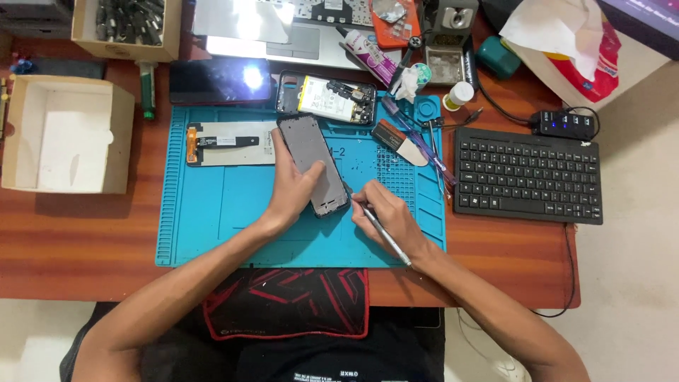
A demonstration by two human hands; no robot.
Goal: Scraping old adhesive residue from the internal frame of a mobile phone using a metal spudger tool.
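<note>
Head view: one phone frame (313, 165) lies on the blue mat (212, 212) on the bench (85, 240). The left hand (293, 187) has its grip closed around the frame. At four o'clock, the right hand (385, 216) pinches one metal tool (385, 237), tip meeting the frame's lower edge.

Bright overhead light glares off the dark phone screen (221, 80).

Dark phone screen (220, 81); open white box (65, 134) left.

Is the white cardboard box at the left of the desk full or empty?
Empty: the cardboard box lies open toward the camera and only its bare white inside shows, with nothing in it.
</note>
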